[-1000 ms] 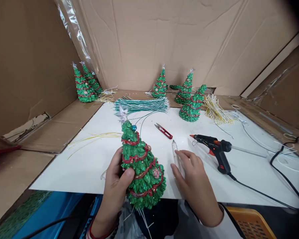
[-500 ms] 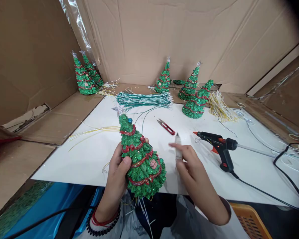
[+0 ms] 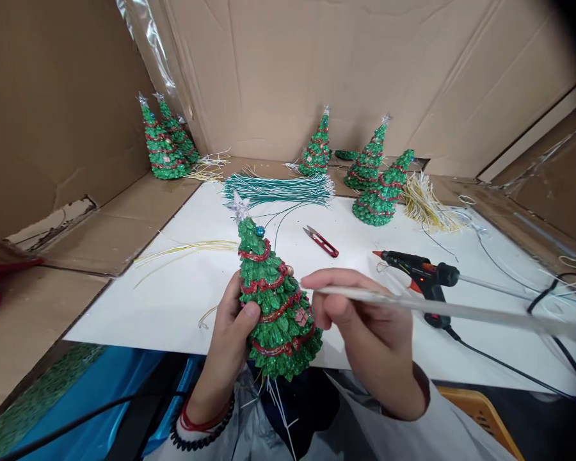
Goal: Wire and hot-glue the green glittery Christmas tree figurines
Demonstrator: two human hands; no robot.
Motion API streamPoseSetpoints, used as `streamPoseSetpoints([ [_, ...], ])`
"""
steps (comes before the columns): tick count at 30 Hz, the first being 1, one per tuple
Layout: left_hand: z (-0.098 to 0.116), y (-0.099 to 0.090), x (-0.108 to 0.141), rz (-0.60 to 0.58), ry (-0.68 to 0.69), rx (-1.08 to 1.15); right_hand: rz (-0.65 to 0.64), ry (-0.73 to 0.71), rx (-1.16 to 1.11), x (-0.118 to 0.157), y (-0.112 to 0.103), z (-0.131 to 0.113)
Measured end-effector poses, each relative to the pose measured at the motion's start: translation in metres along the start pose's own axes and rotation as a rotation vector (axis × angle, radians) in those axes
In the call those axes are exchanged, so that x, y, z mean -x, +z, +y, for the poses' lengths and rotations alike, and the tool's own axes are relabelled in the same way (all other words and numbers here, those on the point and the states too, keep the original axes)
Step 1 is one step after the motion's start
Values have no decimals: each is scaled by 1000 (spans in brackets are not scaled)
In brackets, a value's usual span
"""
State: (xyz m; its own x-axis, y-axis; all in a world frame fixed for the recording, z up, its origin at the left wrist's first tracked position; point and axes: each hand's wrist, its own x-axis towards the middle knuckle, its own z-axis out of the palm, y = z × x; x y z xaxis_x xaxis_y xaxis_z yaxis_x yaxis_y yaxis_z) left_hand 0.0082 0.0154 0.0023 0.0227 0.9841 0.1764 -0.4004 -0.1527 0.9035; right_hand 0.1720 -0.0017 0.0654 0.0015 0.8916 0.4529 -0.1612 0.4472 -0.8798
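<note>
My left hand (image 3: 233, 326) grips a small green Christmas tree (image 3: 276, 320) by its left side, thumb on the front. The tree leans a little to the left and carries red garlands, small baubles, a pink gift piece and a clear star on top; white and yellow wires hang below its base. In my right hand (image 3: 369, 333) is a long, thin, pale stick (image 3: 441, 307), blurred, its kind unclear. One end points at the tree's right side, close to the garland; I cannot tell whether it touches.
Red thread snips (image 3: 321, 242) and a black glue gun (image 3: 420, 272) lie on the white board (image 3: 144, 314). Behind are a bundle of green wires (image 3: 278, 191), yellow-white wires (image 3: 427, 205) and several finished-looking trees (image 3: 380, 195). An orange basket (image 3: 480, 416) stands below, right.
My right hand has moved left towards the tree. The stick has swung from upright to nearly level. The tree has shifted slightly right in view, still in my left hand.
</note>
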Motion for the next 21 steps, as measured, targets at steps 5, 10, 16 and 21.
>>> streamPoseSetpoints([
  [5,2,3,0,41,-14,-17,-92,-116,154,-10,8,7],
  [10,2,3,-1,46,-16,-42,-128,-141,202,-16,9,14],
  [16,0,1,2,74,-12,-72,-157,-191,269,-18,9,11],
  [21,-2,-1,3,45,15,-77,-205,-190,302,-22,9,8],
])
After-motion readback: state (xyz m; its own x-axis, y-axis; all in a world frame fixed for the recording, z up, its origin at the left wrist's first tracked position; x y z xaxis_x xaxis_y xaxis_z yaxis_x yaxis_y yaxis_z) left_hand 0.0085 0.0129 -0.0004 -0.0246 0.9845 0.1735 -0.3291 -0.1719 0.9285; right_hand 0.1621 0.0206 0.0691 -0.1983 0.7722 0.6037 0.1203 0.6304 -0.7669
